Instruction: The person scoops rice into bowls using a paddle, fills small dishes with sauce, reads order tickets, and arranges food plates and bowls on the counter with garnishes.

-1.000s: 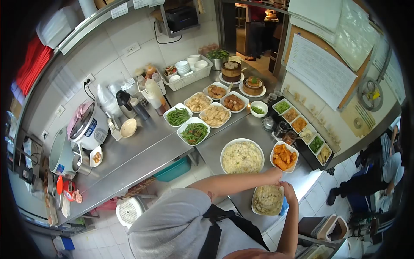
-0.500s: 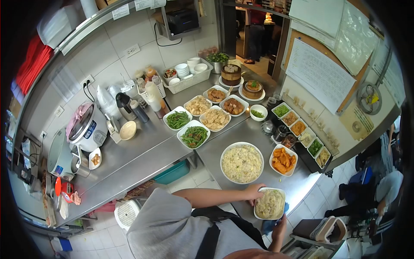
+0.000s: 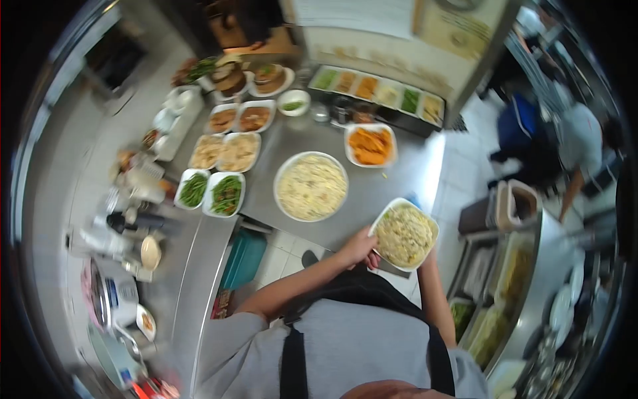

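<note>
Bare steel on the counter [image 3: 360, 193] leaves a way in at the centre of the frame, between the round bowl [image 3: 312, 186] and the square bowl [image 3: 404, 234], which the left hand [image 3: 359, 249] grips at its edge. Higher up the passage narrows, since the round bowl and the dish of orange food [image 3: 371, 146] stand close together, and the row of small containers [image 3: 379, 93] blocks the upper middle. Left of the round bowl, another steel lane (slimmest beside the green beans [image 3: 226, 195]) runs up toward the small white bowl [image 3: 294, 103].
</note>
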### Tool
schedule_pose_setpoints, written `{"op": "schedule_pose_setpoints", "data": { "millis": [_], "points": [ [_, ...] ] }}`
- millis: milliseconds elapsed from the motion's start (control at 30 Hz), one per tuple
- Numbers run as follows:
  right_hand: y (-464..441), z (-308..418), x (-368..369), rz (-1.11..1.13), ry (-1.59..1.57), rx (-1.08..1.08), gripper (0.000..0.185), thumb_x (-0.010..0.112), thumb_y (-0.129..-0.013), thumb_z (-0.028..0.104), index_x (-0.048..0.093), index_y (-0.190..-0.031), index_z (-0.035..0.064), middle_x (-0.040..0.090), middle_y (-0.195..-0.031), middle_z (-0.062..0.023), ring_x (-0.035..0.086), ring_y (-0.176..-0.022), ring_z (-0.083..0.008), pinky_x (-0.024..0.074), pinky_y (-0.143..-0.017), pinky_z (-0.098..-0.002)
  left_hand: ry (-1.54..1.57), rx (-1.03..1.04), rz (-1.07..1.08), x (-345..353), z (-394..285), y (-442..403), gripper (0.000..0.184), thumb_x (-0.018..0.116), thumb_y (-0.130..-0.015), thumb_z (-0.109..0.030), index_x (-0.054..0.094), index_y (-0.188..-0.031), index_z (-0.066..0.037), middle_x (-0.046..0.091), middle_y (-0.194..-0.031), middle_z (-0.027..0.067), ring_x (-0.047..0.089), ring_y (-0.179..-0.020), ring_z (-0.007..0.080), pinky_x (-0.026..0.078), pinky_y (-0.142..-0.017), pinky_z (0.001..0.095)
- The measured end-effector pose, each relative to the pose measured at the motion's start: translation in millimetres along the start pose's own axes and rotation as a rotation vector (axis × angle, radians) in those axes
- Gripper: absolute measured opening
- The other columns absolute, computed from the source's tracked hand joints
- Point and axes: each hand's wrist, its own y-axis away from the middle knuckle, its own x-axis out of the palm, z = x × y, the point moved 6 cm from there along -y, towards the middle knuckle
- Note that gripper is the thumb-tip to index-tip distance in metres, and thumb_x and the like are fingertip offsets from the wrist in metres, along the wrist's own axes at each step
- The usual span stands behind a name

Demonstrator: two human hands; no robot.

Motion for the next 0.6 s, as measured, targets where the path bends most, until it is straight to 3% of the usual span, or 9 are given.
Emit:
{"op": "schedule_pose_setpoints", "data": {
  "millis": [33, 233, 333, 400, 467, 533, 600],
  "points": [
    [-5.2, -8.3, 5.9, 0.257, -0.153, 0.133, 0.043, 0.043, -0.093, 0.027, 0.051, -0.124, -0.0003, 0.056, -0.122, -0.0177, 0.056, -0.111, -0.0261, 0.0440, -0.098, -0.0389, 0.004, 0.001, 0.025, 7.2, -3.6, 8.5, 0.045, 0.036, -0.085, -0.008, 0.029, -0.130, -0.009, 0.058, -0.073, 0.0166, 0.058, -0.045, 0.0191, 0.050, -0.037, 0.0301],
    [-1.9, 20.2, 12.8, -0.133, 0.800, 0.045, 0.041, 0.053, -0.090, 0.023, 0.052, -0.125, 0.0008, 0.060, -0.117, -0.0163, 0.058, -0.105, -0.0226, 0.0449, -0.095, -0.0349, 0.047, 0.096, -0.025, 6.4, -42.2, 54.2, 0.064, 0.038, -0.083, -0.008, 0.016, -0.143, -0.013, 0.058, -0.074, 0.0178, 0.057, -0.045, 0.0189, 0.048, -0.037, 0.0283],
    [-28.6, 55.2, 83.0, -0.344, 1.495, 0.130, 0.043, 0.061, -0.087, 0.020, 0.054, -0.123, -0.0011, 0.058, -0.121, -0.0148, 0.056, -0.106, -0.0177, 0.0456, -0.090, -0.0316, 0.100, 0.113, -0.098, -14.8, -55.7, 70.2, 0.061, 0.036, -0.083, -0.007, 0.016, -0.140, -0.013, 0.057, -0.071, 0.0158, 0.055, -0.042, 0.0186, 0.048, -0.035, 0.0284],
    [-77.5, 80.7, 17.7, -0.493, 1.433, -0.220, 0.044, 0.063, -0.083, 0.021, 0.056, -0.121, -0.0011, 0.059, -0.118, -0.0167, 0.058, -0.102, -0.0218, 0.0466, -0.085, -0.0334, 0.140, 0.182, -0.150, -28.4, -65.0, 75.5, 0.062, 0.037, -0.081, -0.007, 0.017, -0.140, -0.011, 0.058, -0.071, 0.0162, 0.055, -0.042, 0.0189, 0.048, -0.035, 0.0285],
    [-99.3, 88.4, 21.1, -0.580, 1.901, -0.587, 0.043, 0.063, -0.080, 0.018, 0.057, -0.119, 0.0011, 0.059, -0.111, -0.0199, 0.059, -0.099, -0.0286, 0.0466, -0.086, -0.0361, 0.175, 0.248, -0.204, -41.6, -67.3, 86.9, 0.061, 0.038, -0.080, -0.007, 0.020, -0.138, -0.009, 0.058, -0.071, 0.0164, 0.054, -0.041, 0.0192, 0.048, -0.035, 0.0288],
    [-120.1, 72.8, 13.0, -0.617, 2.027, -0.704, 0.039, 0.059, -0.079, 0.012, 0.059, -0.118, 0.0049, 0.060, -0.105, -0.0189, 0.057, -0.096, -0.0351, 0.0464, -0.086, -0.0394, 0.219, 0.335, -0.269, -56.7, -72.8, 98.7, 0.057, 0.039, -0.079, -0.008, 0.027, -0.135, -0.005, 0.058, -0.070, 0.0167, 0.054, -0.041, 0.0195, 0.048, -0.035, 0.0291],
    [-139.2, 49.5, 22.9, -0.490, 2.032, -0.566, 0.035, 0.056, -0.078, 0.006, 0.063, -0.112, 0.0064, 0.059, -0.111, -0.0156, 0.057, -0.099, -0.0346, 0.0461, -0.086, -0.0414, 0.225, 0.369, -0.384, -76.9, -71.9, 111.7, 0.051, 0.039, -0.079, -0.010, 0.033, -0.129, -0.003, 0.058, -0.070, 0.0168, 0.053, -0.040, 0.0195, 0.047, -0.034, 0.0292]
  ]
}}
